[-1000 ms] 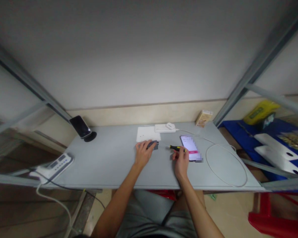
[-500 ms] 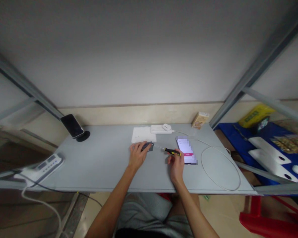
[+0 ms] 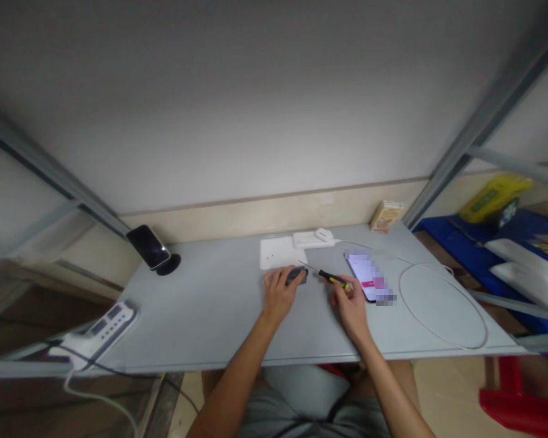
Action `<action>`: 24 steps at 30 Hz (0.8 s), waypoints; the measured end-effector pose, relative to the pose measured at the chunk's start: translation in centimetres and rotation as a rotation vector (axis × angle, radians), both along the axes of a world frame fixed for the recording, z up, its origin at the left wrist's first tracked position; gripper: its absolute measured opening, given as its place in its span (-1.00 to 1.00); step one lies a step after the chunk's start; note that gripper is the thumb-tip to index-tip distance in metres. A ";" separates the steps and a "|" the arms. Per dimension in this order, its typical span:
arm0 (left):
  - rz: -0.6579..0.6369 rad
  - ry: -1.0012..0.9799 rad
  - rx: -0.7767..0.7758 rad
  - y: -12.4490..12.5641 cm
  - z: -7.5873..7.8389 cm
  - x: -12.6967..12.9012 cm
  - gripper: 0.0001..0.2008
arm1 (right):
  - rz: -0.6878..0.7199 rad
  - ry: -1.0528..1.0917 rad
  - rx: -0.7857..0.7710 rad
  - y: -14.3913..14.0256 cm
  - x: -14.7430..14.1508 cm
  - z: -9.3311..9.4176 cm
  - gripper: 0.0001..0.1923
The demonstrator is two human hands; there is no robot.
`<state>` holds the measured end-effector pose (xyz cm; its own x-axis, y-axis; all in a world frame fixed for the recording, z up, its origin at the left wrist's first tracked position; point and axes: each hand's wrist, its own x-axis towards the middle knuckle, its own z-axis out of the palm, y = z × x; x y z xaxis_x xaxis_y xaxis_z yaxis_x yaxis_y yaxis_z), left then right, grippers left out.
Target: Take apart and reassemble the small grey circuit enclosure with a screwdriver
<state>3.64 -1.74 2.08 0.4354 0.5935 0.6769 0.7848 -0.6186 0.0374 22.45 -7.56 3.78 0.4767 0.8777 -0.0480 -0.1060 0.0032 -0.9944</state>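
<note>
Hands are both down on the grey table right now, from what I can see on the head feed. My left hand sits over a small dark grey gadget, fingers curled round it and pinning it to the tabletop. My right hand is pinching the black-and-yellow handle of a small screwdriver, with the thin shaft pointing off toward 10 o'clock, tip just above the gadget; can't tell if it's actually touching. So the gadget is roughly mid-table, with a white sheet just beyond it at 12 o'clock. A lit phone lies flat just beside my right hand at 2 o'clock, and a white cable loops over the table at 3 o'clock. Further back there's a white charger block and a small carton near the wall. Way off at 9 o'clock a second dark phone leans on a stand, and a white power strip sits at the table's left edge
</note>
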 end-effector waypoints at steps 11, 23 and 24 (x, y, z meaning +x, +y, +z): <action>-0.013 -0.001 0.002 -0.8 -0.3 0.5 -0.66 | -0.013 -0.075 0.037 0.5 0.1 0.0 -0.42; -0.025 -0.006 -0.080 -1.2 0.0 0.4 -0.62 | 0.354 -0.083 0.120 8.5 -1.5 -0.1 -0.45; -0.020 -0.010 -0.075 -1.3 0.0 0.5 -0.62 | 0.364 -0.085 0.131 8.8 -1.5 -0.2 -0.46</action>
